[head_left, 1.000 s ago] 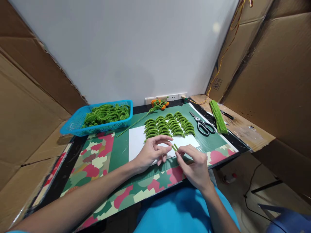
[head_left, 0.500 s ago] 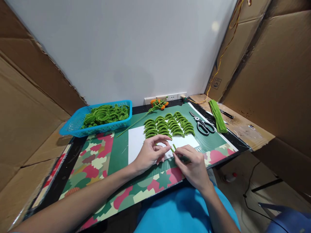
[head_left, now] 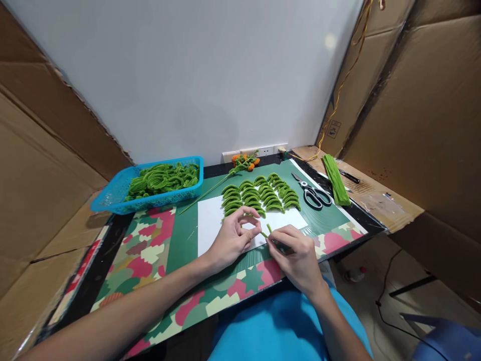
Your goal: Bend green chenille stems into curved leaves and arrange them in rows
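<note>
A short green pipe cleaner (head_left: 269,228), bent with its two ends apart, is between my hands above the front of a white sheet (head_left: 210,225). My right hand (head_left: 295,250) pinches it near the bend with thumb and fingers. One end reaches the thumb and fingertips of my left hand (head_left: 235,235), which are closed on it. Just beyond my hands, several curved green pipe cleaner pieces (head_left: 271,200) lie in rows on the sheet. Part of the nearest row is hidden behind my left hand.
A blue basket (head_left: 112,203) of green pieces stands at left. An orange-and-green pipe cleaner flower (head_left: 246,161) lies at the back. Scissors (head_left: 311,193) rest to the right, beside a green pipe cleaner bundle (head_left: 335,180) and a black-handled knife (head_left: 349,175). Cardboard walls (head_left: 424,110) flank the table.
My left thumb and fingertips have closed onto one end of the pipe cleaner. My right hand has shifted slightly left with it, and the two ends stand wider apart.
</note>
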Action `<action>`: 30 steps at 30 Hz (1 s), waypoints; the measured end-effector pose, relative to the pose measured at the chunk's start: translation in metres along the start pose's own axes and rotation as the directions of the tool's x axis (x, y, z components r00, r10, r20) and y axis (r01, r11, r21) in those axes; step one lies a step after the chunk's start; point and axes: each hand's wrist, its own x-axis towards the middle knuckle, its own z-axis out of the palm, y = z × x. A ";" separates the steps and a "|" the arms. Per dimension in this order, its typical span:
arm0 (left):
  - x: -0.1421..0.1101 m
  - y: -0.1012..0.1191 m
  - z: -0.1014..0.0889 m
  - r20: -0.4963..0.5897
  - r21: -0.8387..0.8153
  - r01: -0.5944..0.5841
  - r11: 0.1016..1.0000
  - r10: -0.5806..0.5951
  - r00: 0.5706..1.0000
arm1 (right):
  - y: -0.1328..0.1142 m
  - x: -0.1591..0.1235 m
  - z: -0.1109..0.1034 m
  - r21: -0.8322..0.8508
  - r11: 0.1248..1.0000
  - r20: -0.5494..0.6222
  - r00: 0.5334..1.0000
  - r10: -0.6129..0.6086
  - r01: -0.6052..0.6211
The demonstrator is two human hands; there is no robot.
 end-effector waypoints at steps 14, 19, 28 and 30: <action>0.004 0.002 -0.002 0.051 -0.077 0.058 0.995 -0.054 0.997 | -0.003 0.003 -0.002 0.046 0.999 0.036 0.999 -0.021 0.019; 0.005 0.002 -0.002 0.061 -0.010 0.000 1.000 0.001 0.998 | -0.005 0.008 -0.002 0.028 0.999 0.051 0.998 0.026 -0.028; 0.002 0.005 -0.001 0.076 0.136 -0.007 0.991 -0.004 0.997 | -0.006 0.007 -0.003 0.013 0.999 0.045 0.998 0.045 -0.045; 0.000 0.005 -0.001 0.079 0.141 -0.004 0.990 -0.007 0.997 | -0.007 0.006 -0.002 0.022 0.998 0.041 0.998 0.051 -0.052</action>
